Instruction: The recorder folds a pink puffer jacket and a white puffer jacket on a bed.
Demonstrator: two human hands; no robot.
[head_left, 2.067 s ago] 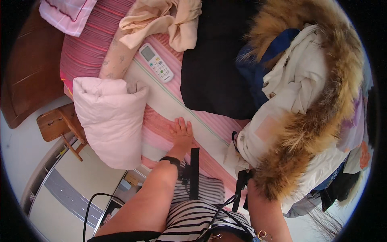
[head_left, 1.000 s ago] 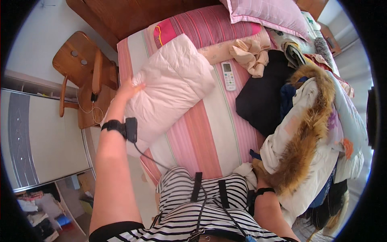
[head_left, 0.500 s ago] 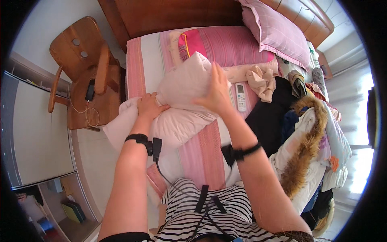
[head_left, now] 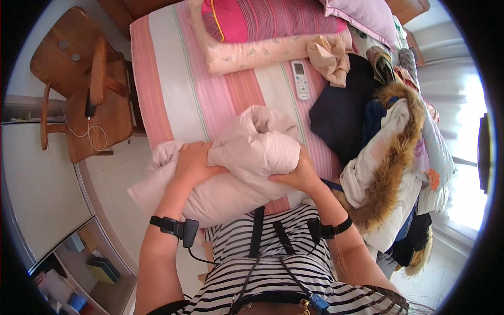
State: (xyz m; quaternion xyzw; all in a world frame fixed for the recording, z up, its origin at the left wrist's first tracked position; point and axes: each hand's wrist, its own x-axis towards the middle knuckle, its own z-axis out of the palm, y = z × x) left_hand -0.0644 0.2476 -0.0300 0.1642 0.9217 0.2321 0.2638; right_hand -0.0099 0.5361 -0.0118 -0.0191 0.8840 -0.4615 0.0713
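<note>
A puffy pale pink down jacket [head_left: 252,152], folded into a thick bundle, lies across the near edge of the bed and against my striped top. My left hand [head_left: 194,164] presses on its left part, fingers curled over the fabric and thumb pointing inward. On the other side, my right hand [head_left: 301,172] grips the bundle's right end, with the thumb on the near side and the fingers partly hidden behind the fabric. A loose flap of the jacket hangs out to the left of my left forearm.
A white remote control [head_left: 300,81] lies on the striped bedsheet [head_left: 168,73]. To the right are dark clothes [head_left: 338,113] and a white coat with a fur-trimmed hood [head_left: 401,157]. Pillows [head_left: 278,21] rest at the far end. A wooden chair [head_left: 79,84] stands left.
The jacket bundle has come nearer to my body and is more rolled up. My right hand, open beside it before, now grips its right end. The view has shifted over the bed.
</note>
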